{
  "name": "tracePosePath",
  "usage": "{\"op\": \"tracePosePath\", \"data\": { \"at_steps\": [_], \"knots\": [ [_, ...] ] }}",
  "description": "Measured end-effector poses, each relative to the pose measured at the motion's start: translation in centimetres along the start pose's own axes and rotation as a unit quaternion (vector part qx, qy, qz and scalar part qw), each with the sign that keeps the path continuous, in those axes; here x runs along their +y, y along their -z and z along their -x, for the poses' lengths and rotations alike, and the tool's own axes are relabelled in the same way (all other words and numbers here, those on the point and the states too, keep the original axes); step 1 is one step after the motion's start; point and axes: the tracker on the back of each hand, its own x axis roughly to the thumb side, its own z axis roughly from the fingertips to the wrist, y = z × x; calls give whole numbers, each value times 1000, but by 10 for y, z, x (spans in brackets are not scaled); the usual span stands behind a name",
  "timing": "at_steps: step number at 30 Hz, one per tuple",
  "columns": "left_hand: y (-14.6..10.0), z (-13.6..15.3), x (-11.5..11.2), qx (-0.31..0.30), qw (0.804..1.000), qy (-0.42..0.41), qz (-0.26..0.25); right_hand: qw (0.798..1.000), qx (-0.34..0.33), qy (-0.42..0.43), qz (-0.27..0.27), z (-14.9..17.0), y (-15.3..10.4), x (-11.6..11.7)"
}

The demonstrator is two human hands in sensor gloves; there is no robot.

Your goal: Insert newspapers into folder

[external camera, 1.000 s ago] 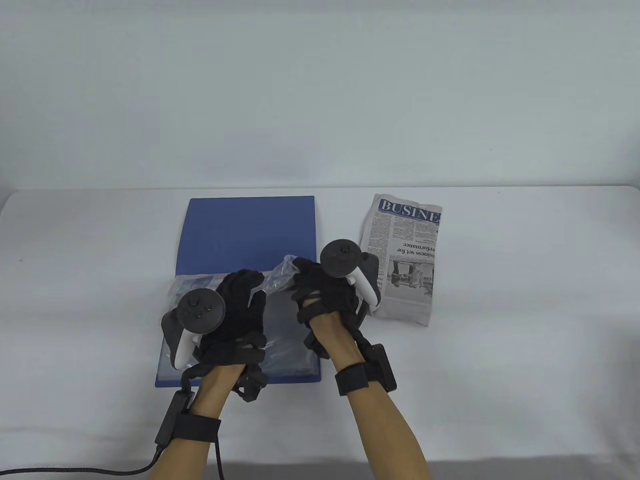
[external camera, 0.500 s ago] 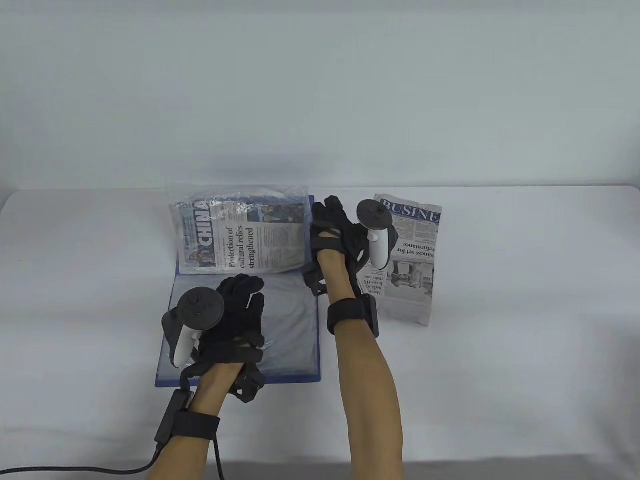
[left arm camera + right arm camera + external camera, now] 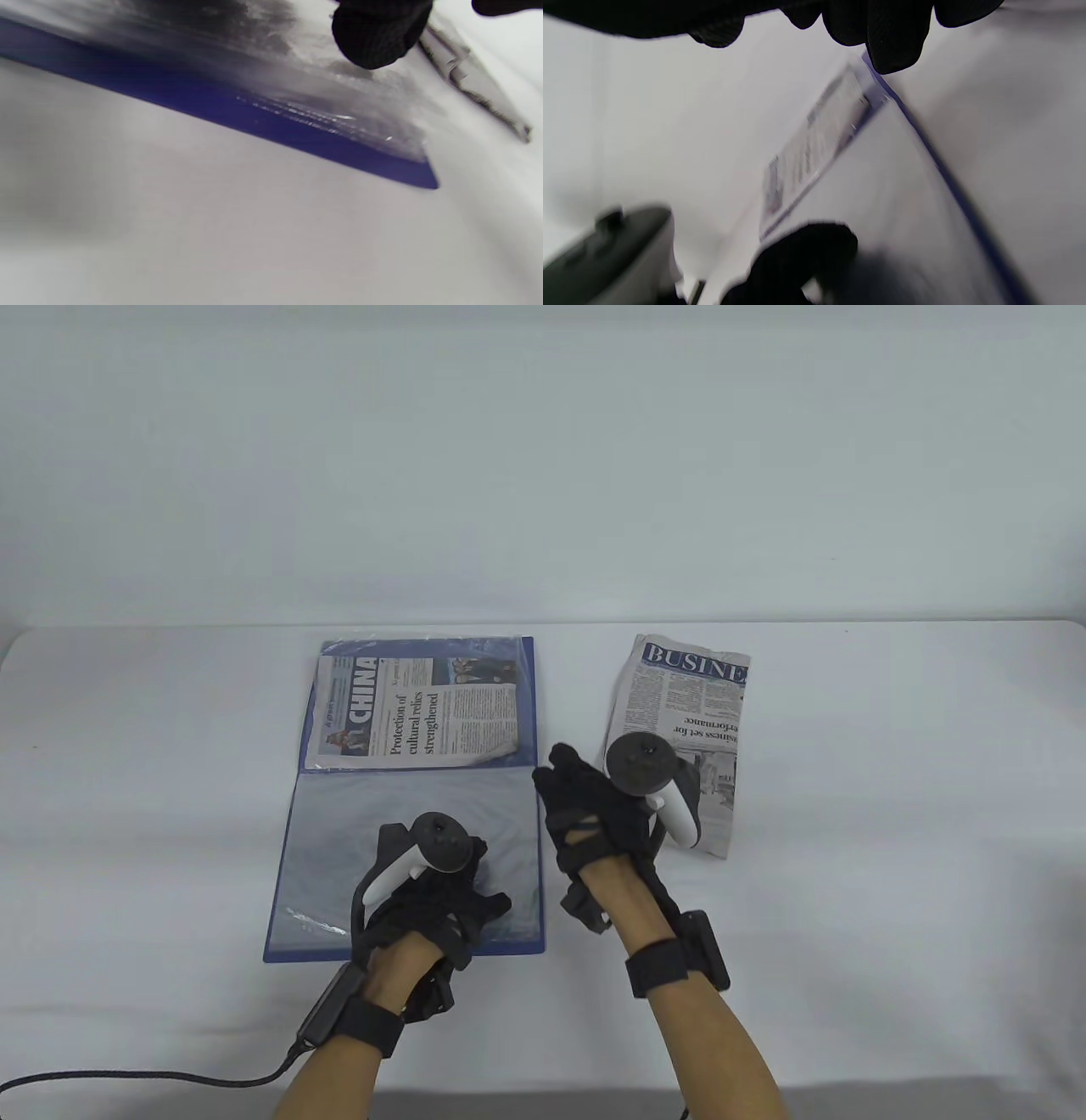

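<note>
Listing nearest first: your left hand (image 3: pixel 433 899) rests on the near part of the blue folder (image 3: pixel 407 933), fingers spread over the clear sleeve (image 3: pixel 339 848), gripping nothing that shows. The left wrist view gives one fingertip (image 3: pixel 377 38) just above the plastic, so whether it presses down or only hovers you cannot tell.

Next, your right hand (image 3: pixel 594 814) hangs over the tabletop (image 3: pixel 891 780) just beside the folder's right edge, between folder and loose paper. Its fingers are loosely extended and hold nothing.

Item, loose: the folded Business newspaper (image 3: pixel 687 704) lies on the tabletop right of the folder, apart from it, its near corner partly behind your right hand. Judge it light, limp and creased; it will sag and fan open if you lift it by one corner. Take it along the folded edge, thumb above and fingers below, and keep it flat.

Item, filed: the China newspaper (image 3: pixel 420 712) sits inside a clear sleeve on the folder's far half.

The sleeves look thin, slick and flimsy. You will likely need one hand to hold a mouth open while the other feeds the paper in, folded edge leading.
</note>
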Motion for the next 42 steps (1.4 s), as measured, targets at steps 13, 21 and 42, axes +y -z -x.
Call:
{"op": "tracePosePath", "data": {
  "at_steps": [13, 21, 42],
  "knots": [
    [-12, -6, 9, 17, 996, 27, -87, 999, 19, 35, -34, 18, -8, 10],
    [-26, 9, 27, -51, 985, -115, -115, 997, 71, -14, -26, 19, -8, 7],
    [-33, 19, 34, -53, 975, -170, -135, 996, 55, 16, -65, 20, 10, 39]
  ]
}}
